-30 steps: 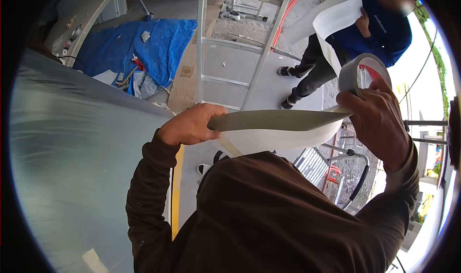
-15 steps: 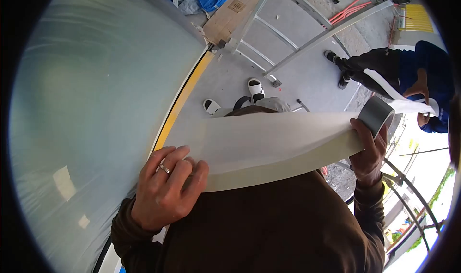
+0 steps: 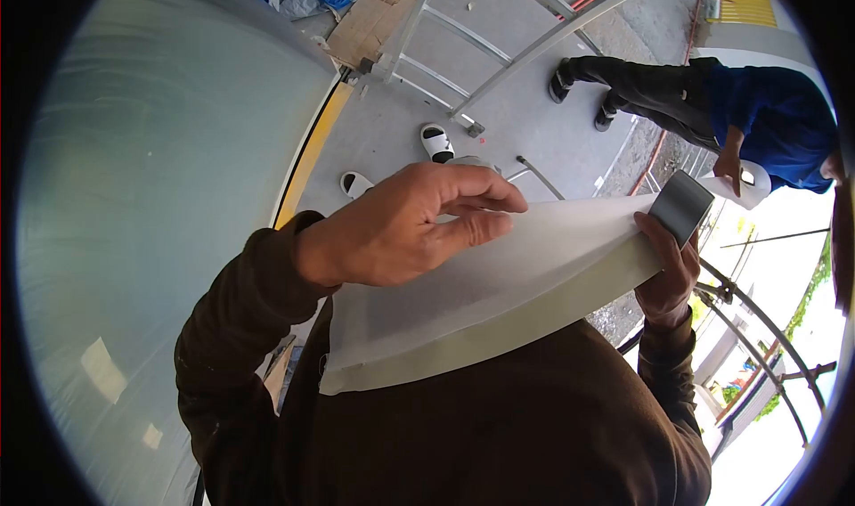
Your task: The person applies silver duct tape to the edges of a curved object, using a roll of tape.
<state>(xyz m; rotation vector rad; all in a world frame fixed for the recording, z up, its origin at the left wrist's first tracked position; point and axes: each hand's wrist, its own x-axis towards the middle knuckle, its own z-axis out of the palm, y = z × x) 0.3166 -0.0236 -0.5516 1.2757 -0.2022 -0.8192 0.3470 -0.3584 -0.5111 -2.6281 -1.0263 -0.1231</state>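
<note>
In my right hand (image 3: pixel 670 279) is a roll of wide tape (image 3: pixel 681 205) with a dark grey outer face, fingers wrapped around its side. From the roll a long unwound strip (image 3: pixel 499 283) stretches left across my front, white fleece-like above with an olive-beige band along its lower edge. The strip's loose end (image 3: pixel 343 377) hangs by my brown sweater. Over the upper part of the strip, my left hand (image 3: pixel 414 225) is loosely curled, thumb and forefinger close together but slightly apart. It overlaps the fleece in this view, and nothing shows between the fingers.
Translucent sheeting (image 3: pixel 160 194) covers the surface on my left, edged by a yellow strip (image 3: pixel 312 154). Beyond my feet stands an aluminium ladder (image 3: pixel 459 34). A person in blue (image 3: pixel 757 101) handles a white roll (image 3: pixel 748 185) at right. Metal tubes (image 3: pixel 757 337) curve at lower right.
My left hand has let go of the strip's left end and moved up and right over it. That end has dropped. The other person has shifted, with less unwound white material showing.
</note>
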